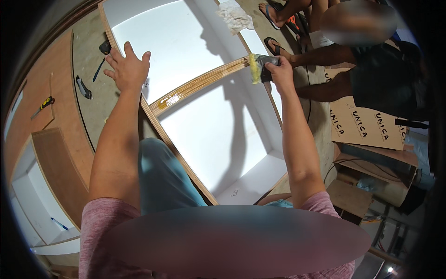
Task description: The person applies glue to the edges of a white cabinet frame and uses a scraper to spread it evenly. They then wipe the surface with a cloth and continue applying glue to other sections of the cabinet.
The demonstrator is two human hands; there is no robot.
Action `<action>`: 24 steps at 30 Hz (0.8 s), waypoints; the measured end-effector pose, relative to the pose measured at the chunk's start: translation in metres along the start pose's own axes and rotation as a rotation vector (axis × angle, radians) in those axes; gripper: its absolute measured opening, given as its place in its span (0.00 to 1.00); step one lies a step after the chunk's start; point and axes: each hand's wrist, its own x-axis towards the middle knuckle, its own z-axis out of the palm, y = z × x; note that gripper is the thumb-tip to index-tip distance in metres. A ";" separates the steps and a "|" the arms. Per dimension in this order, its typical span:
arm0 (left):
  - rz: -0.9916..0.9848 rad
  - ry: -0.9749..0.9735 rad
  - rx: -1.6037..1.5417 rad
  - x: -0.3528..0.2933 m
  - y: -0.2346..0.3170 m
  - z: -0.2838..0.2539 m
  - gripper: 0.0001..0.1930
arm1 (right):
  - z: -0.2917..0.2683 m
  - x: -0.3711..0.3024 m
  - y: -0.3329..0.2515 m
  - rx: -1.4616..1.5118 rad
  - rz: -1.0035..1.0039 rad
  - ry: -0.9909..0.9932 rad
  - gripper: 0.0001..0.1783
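A white cabinet carcass [180, 163] with bare plywood edges lies open side up in front of me. Across it runs a divider [204, 85] whose plywood edge shines wet along part of its length. Near the divider's left end sits a glossy, yellowish puddle of glue [169, 100]. My right hand [281, 74] grips a dark, flat glue spreader [265, 64] at the divider's far right end. Yellow glue coats the spreader's left edge. With fingers spread, my left hand [128, 69] is at the carcass's left side and holds nothing.
On the floor at left are a utility knife [83, 87] and a dark tape measure [105, 47]. A yellow-black screwdriver [44, 106] lies on a plywood panel [62, 93]. Crumpled tissue [234, 17] rests on the carcass's right rim. A person's legs [325, 88] and cardboard [367, 121] are at right.
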 end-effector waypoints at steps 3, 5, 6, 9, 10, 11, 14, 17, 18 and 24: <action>0.009 0.003 0.004 0.001 0.001 0.001 0.39 | -0.015 0.004 0.000 -0.197 -0.107 0.009 0.15; 0.005 0.003 0.015 0.001 -0.001 0.001 0.39 | -0.013 0.004 -0.008 -0.446 -0.180 0.047 0.13; 0.004 0.001 0.016 0.001 0.000 0.002 0.38 | -0.014 0.000 -0.016 -0.511 -0.161 0.044 0.15; -0.004 -0.002 0.024 0.001 -0.002 0.001 0.38 | -0.002 -0.006 -0.033 -0.627 -0.123 0.019 0.19; -0.007 -0.002 0.026 0.001 -0.003 -0.001 0.38 | 0.001 -0.006 -0.035 -0.622 -0.118 0.009 0.19; -0.009 -0.003 0.031 0.001 -0.004 -0.003 0.38 | 0.004 -0.005 -0.037 -0.616 -0.114 -0.001 0.19; 0.006 -0.023 0.021 -0.002 0.006 -0.005 0.38 | -0.010 0.018 -0.001 -0.477 -0.121 -0.017 0.21; 0.004 -0.022 0.032 0.000 0.002 -0.002 0.38 | -0.007 0.033 0.009 -0.452 -0.109 -0.039 0.22; 0.000 -0.014 0.040 0.000 0.001 -0.001 0.38 | -0.007 0.036 0.008 -0.479 -0.120 -0.044 0.22; 0.005 -0.019 0.021 -0.001 0.000 -0.004 0.37 | -0.008 0.031 -0.013 -0.648 -0.166 -0.042 0.23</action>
